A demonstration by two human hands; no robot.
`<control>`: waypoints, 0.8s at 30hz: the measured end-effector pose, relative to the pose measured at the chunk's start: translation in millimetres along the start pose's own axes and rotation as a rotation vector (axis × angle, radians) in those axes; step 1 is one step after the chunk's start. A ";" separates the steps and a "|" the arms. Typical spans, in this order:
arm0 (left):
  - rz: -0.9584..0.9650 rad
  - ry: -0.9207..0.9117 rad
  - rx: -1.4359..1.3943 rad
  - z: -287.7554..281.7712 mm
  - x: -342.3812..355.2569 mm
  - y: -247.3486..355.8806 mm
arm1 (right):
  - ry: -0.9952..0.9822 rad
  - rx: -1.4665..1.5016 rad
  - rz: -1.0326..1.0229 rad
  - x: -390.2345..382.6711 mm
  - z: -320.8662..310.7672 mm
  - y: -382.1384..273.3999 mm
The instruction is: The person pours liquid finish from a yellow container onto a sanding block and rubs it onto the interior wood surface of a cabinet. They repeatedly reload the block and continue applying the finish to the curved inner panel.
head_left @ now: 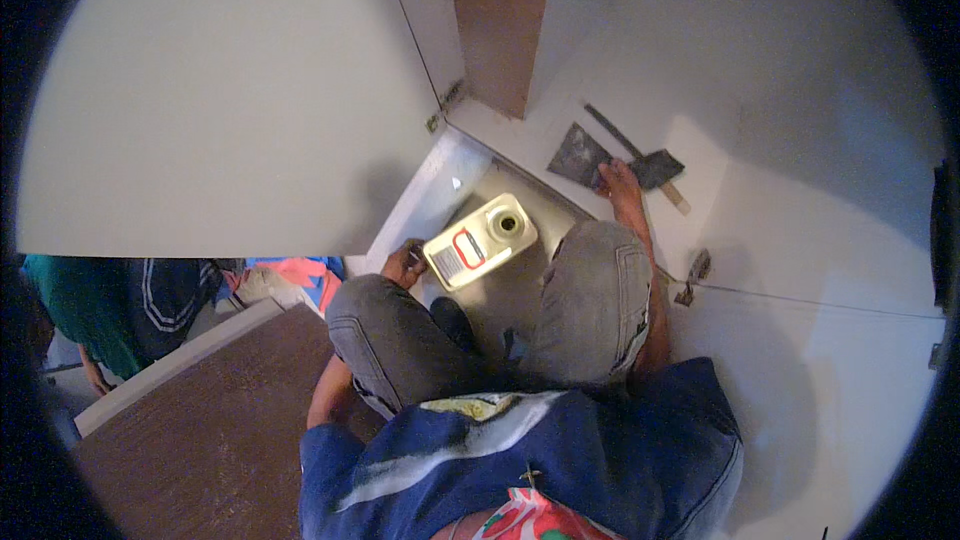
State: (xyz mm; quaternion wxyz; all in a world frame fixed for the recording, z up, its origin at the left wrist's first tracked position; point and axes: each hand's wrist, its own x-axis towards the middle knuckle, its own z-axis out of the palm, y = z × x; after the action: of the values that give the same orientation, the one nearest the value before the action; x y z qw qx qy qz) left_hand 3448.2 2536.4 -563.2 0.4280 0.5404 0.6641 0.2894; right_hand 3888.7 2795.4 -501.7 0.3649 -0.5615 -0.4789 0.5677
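My right hand [622, 180] reaches past my right knee to a shelf-like pale surface, its fingers closed on the near edge of a dark, flat square plate [578, 156]. Beside it lie a narrow dark bar [612, 130] and a dark flat-bladed tool [660, 169] with a light wooden end. Between my knees is a pale yellow boxy container [482, 243] with a round dark-centred opening and a red-outlined label. My left hand [403, 265] is next to its left end, fingers curled; what they hold, if anything, is too small to make out.
A large white panel [220, 100] stands at the left, and a brown board [500, 20] rises at the back. Brown-topped furniture [230, 420] is close on my left. Beyond it, another person in green [85, 310] is partly visible. Small dark debris [697, 270] lies at right.
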 end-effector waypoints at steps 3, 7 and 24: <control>-0.040 -0.037 -0.157 9.7 -9.7 0.0 | -0.033 -0.156 0.016 4.1 -12.1 -6.8; -0.159 -0.101 -0.250 17.6 -14.1 -5.7 | -0.262 -0.459 -0.161 13.2 -23.2 -30.4; -0.140 0.673 0.082 -73.8 -84.3 -29.9 | -0.344 -0.474 -0.669 3.3 117.4 -223.5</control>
State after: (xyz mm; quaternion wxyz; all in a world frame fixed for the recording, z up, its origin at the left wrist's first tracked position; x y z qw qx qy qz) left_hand 3373.3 2453.3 -532.5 0.1817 0.3845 0.8146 0.3943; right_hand 3744.9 2844.3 -300.0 0.3048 -0.3410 -0.8048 0.3782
